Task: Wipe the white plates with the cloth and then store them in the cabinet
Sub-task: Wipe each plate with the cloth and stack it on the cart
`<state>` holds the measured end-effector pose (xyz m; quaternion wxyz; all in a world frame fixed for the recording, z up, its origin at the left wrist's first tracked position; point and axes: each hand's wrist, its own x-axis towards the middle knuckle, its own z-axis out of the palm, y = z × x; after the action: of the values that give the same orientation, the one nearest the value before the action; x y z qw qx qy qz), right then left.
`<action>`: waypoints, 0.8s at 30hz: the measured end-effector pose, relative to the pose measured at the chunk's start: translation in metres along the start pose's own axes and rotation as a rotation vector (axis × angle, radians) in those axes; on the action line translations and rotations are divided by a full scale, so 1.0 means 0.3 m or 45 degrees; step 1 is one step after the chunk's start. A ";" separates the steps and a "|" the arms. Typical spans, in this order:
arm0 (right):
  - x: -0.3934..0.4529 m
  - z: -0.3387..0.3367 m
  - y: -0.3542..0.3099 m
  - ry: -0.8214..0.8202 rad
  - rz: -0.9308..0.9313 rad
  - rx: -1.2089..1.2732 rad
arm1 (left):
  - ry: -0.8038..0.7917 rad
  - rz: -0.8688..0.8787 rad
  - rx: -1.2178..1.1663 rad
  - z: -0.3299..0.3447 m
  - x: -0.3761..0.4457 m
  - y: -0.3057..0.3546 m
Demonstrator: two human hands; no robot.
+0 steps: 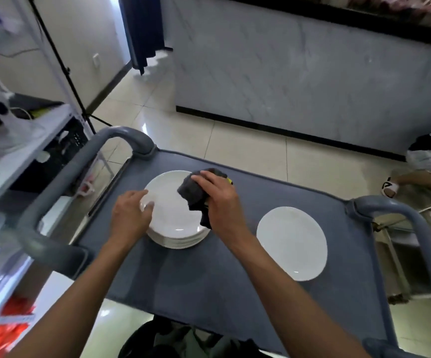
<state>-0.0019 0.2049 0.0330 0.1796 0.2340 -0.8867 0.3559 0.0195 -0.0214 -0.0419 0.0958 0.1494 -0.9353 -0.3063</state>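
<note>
Both hands are engaged at the stack of white plates (175,236) on the grey cart (222,288). Left hand (131,215) lies at the left rim of the top plate (169,202), fingers curled over the edge and thumb on the upper face, steadying it. Right hand (222,202) is closed around a bunched dark cloth (195,192), pressing it onto the right side of that plate's face. The hands are apart, one at each side of the plate.

A single white plate (292,242) lies flat to the right of the stack, well apart from it (whether already wiped cannot be told). No cabinet for storage can be identified with certainty; a shelf unit (20,140) stands beside the cart on the left.

Assessment of handling: the plates appear to be glazed ceramic, hence stiff, smooth, likely slippery under the fingers, and breakable if dropped or knocked rim to rim. The whole stack would be heavy; a single plate is manageable. Recommended hold is at the rim, thumb above and fingers beneath, lifting clear before moving sideways rather than sliding. The cloth is soft and limp and conforms to the palm; it gives no support.

Wiping is judged under way; storage not yet begun.
</note>
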 end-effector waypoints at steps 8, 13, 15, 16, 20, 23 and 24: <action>0.050 0.223 -0.027 -0.182 -0.117 0.010 | -0.120 -0.199 -0.185 -0.003 0.025 -0.088; 0.051 0.270 -0.016 -0.190 -0.121 -0.191 | -0.137 -0.197 -0.223 0.003 0.027 -0.108; 0.056 0.282 -0.004 -0.240 -0.104 -0.195 | -0.139 -0.213 -0.247 0.004 0.029 -0.113; 0.058 0.287 0.000 -0.267 -0.088 -0.181 | -0.144 -0.225 -0.257 0.004 0.031 -0.115; 0.059 0.306 0.017 -0.386 -0.040 -0.107 | -0.179 -0.298 -0.307 0.002 0.046 -0.113; 0.036 0.314 0.040 -0.633 -0.083 -0.123 | -0.194 -0.337 -0.360 0.004 0.055 -0.108; 0.026 0.315 0.050 -0.722 -0.081 -0.137 | -0.192 -0.350 -0.377 0.005 0.058 -0.105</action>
<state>-0.0309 0.1447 -0.0359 -0.0522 0.3421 -0.9113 0.2231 0.0098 -0.0507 -0.0606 0.0038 0.2366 -0.8554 -0.4608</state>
